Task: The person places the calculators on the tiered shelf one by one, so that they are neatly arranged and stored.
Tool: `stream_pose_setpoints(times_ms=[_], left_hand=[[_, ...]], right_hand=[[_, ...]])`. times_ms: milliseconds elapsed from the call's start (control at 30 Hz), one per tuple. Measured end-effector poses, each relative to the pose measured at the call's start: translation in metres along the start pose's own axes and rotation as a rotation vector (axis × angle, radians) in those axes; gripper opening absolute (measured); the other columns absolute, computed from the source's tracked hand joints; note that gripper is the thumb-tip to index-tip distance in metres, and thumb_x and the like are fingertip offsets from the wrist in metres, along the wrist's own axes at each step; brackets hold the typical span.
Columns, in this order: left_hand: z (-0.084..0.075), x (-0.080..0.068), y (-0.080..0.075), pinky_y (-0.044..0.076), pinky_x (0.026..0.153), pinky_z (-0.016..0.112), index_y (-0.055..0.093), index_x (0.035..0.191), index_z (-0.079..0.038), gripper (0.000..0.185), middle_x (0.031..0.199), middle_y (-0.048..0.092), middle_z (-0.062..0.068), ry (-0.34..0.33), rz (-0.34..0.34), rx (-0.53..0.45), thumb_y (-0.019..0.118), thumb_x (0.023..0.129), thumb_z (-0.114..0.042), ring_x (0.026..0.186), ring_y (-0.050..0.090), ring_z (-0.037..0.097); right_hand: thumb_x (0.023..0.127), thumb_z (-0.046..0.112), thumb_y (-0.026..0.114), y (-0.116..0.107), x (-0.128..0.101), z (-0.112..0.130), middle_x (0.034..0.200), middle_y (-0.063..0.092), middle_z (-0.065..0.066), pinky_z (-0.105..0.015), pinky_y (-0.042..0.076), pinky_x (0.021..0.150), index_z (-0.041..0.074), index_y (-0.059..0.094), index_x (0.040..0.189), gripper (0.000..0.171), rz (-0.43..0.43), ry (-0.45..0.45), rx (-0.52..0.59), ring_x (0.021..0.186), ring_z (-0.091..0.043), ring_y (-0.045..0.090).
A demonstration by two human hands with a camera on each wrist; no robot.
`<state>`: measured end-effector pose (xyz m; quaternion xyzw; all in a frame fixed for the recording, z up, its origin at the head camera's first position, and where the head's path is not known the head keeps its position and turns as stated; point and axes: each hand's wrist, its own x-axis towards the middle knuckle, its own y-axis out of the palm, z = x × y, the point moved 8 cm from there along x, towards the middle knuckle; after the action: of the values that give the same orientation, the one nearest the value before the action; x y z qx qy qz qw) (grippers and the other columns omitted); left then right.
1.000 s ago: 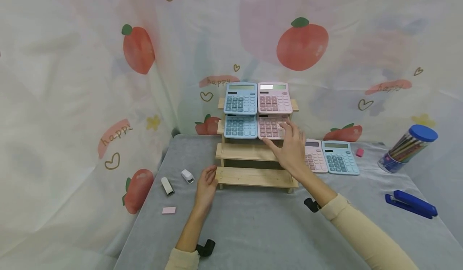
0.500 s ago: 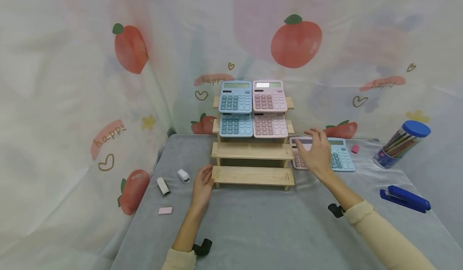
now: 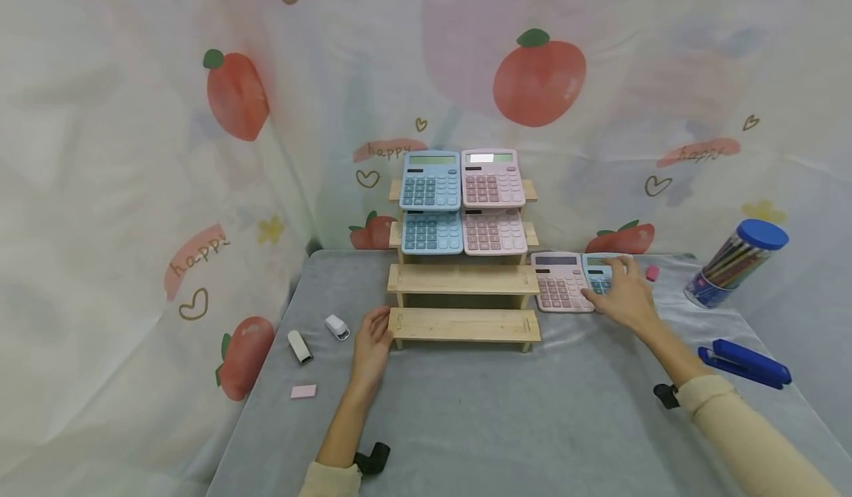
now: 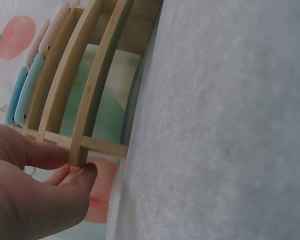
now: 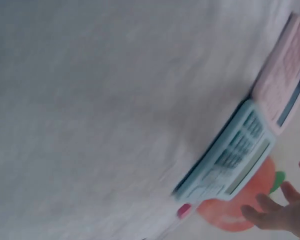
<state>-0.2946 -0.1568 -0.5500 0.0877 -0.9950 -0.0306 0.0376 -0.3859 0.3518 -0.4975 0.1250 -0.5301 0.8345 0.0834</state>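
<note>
A stepped wooden rack [image 3: 464,279] stands on the grey table [image 3: 466,408]. Its upper two steps carry blue calculators [image 3: 430,181] on the left and pink calculators [image 3: 492,179] on the right. My left hand [image 3: 372,340] rests against the left end of the lowest step [image 4: 85,135], fingers straight. To the rack's right a pink calculator [image 3: 560,282] and a blue calculator [image 3: 597,274] lie flat on the table. My right hand [image 3: 622,293] hovers over the blue calculator [image 5: 230,155] with fingers spread, holding nothing.
A tub of pencils with a blue lid [image 3: 736,264] and a blue stapler [image 3: 744,363] are at the right. A small pink eraser [image 3: 652,273] lies past the calculators. Two small white items [image 3: 318,336] and a pink eraser [image 3: 303,391] lie at the left.
My right hand left the pink calculator on the rack's second step and swung right and down, past the pink calculator on the table, to the blue one. My left hand stayed put.
</note>
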Motion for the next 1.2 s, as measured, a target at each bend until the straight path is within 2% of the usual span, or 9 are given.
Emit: stream_pose_setpoints(times_ms=[200,367,533,667,900,1200], left_hand=[[0.000,0.000,0.001,0.036,0.120,0.052,0.047,0.145,0.008,0.048,0.155,0.045,0.030,-0.004,0.001,-0.011,0.047,0.098,0.018,0.147,0.042,0.040],[0.001,0.001,0.000,0.037,0.120,0.050,0.047,0.145,0.008,0.048,0.155,0.045,0.029,-0.011,-0.001,-0.012,0.048,0.098,0.018,0.147,0.042,0.040],[0.002,0.001,-0.001,0.038,0.120,0.049,0.048,0.145,0.007,0.049,0.155,0.046,0.028,-0.013,-0.003,-0.009,0.049,0.098,0.017,0.147,0.043,0.038],[0.001,0.001,-0.001,0.037,0.120,0.051,0.048,0.145,0.007,0.049,0.155,0.045,0.029,-0.009,0.002,-0.018,0.049,0.097,0.017,0.147,0.042,0.039],[0.002,0.001,0.000,0.037,0.120,0.051,0.048,0.144,0.007,0.048,0.155,0.045,0.029,-0.002,0.003,-0.014,0.048,0.098,0.017,0.147,0.042,0.040],[0.002,0.002,0.000,0.038,0.120,0.048,0.049,0.143,0.007,0.047,0.154,0.046,0.029,0.001,-0.002,-0.021,0.047,0.097,0.019,0.147,0.043,0.039]], right_hand=[[0.075,0.047,0.091,0.015,-0.005,-0.035,0.148,0.024,-0.045,-0.084,0.035,0.097,-0.012,0.033,0.151,0.112,0.183,0.028,-0.069,0.126,-0.069,0.034],[0.074,0.055,0.089,0.029,-0.009,-0.058,0.152,0.019,-0.045,-0.082,0.033,0.103,-0.012,0.024,0.156,0.124,0.242,0.074,-0.042,0.129,-0.067,0.033],[0.073,0.061,0.088,0.031,-0.006,-0.065,0.158,0.017,-0.041,-0.083,0.035,0.100,0.002,0.021,0.163,0.127,0.220,0.035,-0.020,0.129,-0.070,0.034],[0.074,0.054,0.090,0.029,-0.006,-0.065,0.160,0.017,-0.038,-0.083,0.036,0.099,0.009,0.020,0.166,0.124,0.194,0.020,-0.007,0.131,-0.071,0.034],[0.078,0.036,0.090,0.030,-0.010,-0.061,0.157,0.018,-0.039,-0.083,0.032,0.102,0.008,0.015,0.166,0.118,0.155,0.034,0.049,0.133,-0.066,0.031],[0.078,0.031,0.089,0.027,-0.018,-0.055,0.158,0.014,-0.038,-0.083,0.030,0.099,0.006,0.013,0.166,0.119,0.066,0.093,0.085,0.129,-0.066,0.030]])
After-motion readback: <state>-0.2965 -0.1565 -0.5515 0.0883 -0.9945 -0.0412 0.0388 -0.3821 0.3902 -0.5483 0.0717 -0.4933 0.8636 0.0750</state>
